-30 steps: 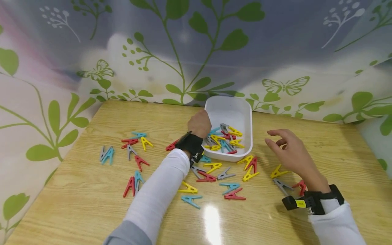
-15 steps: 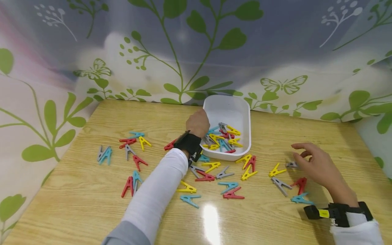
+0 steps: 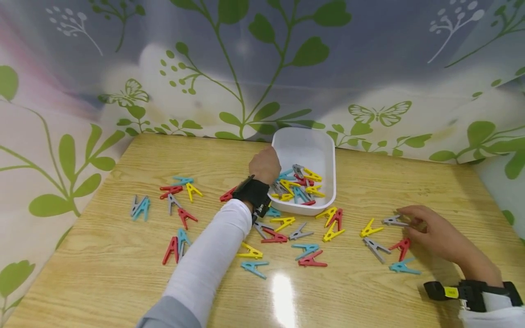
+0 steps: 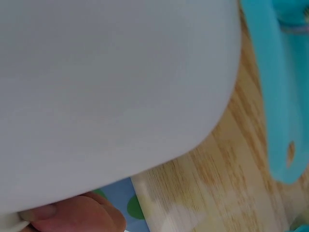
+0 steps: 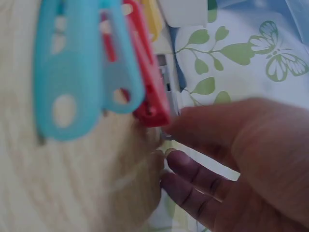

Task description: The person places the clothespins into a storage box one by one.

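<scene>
My left hand (image 3: pixel 265 165) holds the left rim of a white plastic tub (image 3: pixel 305 209). In the left wrist view, fingertips (image 4: pixel 79 214) show at the rim, and the tub wall (image 4: pixel 111 96) hides the rest of that hand. Several coloured clothespins (image 3: pixel 303 195) lie inside the tub. My right hand (image 3: pixel 447 239) is low over the table at the right, thumb and fingers apart around the end of a grey clothespin (image 3: pixel 394 221). Whether it touches that clothespin is unclear. Close to the thumb lies a red clothespin (image 3: pixel 402 247), also in the right wrist view (image 5: pixel 153 96).
Yellow (image 3: pixel 371 228), grey (image 3: pixel 376 249) and blue (image 3: pixel 404 266) clothespins lie left of my right hand. Several more are scattered before the tub and across the left of the wooden table (image 3: pixel 328 296). A leaf-patterned cloth (image 3: pixel 369 82) hangs behind the table.
My right hand has moved rightward and down toward the table, from beside the tub to the grey clothespin. My left hand stays at the tub rim.
</scene>
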### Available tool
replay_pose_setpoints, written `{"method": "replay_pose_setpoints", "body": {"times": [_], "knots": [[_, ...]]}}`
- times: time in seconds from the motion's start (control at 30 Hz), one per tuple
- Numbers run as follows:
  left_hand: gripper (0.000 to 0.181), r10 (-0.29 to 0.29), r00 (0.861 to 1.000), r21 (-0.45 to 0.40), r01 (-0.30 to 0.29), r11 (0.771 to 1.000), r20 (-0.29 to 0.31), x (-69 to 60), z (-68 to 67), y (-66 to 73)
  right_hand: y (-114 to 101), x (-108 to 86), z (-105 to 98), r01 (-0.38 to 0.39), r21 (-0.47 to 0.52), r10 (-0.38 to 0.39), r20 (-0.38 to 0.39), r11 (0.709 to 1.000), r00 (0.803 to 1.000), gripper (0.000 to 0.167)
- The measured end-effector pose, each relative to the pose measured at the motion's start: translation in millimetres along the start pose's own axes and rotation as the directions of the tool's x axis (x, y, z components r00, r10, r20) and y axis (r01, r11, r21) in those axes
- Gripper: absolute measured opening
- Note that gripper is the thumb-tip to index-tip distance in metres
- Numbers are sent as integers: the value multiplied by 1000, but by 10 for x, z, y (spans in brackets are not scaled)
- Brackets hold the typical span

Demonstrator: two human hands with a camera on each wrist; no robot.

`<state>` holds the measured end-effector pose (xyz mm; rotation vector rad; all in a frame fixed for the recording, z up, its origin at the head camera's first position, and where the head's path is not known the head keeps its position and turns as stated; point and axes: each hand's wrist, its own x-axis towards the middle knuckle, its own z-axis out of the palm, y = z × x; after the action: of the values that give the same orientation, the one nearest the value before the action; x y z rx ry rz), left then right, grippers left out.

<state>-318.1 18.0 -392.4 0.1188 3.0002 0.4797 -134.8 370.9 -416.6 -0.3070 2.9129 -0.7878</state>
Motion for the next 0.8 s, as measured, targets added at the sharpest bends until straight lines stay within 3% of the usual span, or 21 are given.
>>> {"method": "replay_pose_setpoints", "body": {"times": [0.2,0.53,0.63,0.8], "knots": [[27,-14,1000,-4,14,1000,-12,-8,-11,9,30,4,37,3,-17,-4,-43,1000,999,32],[27,-13,1000,-3,13,1000,-6,-16,-7,15,6,10,28,-110,-10,109,-32,994,993,36],[28,-14,1000,-1,14,1000,-6,-13,-2,14,-97,75,5,-103,20,104,-65,994,992,39],[27,4,999,-1,-4,1000,-34,-31,-7,7,-448,311,-21,-70,53,79,-183,996,980,42]]}}
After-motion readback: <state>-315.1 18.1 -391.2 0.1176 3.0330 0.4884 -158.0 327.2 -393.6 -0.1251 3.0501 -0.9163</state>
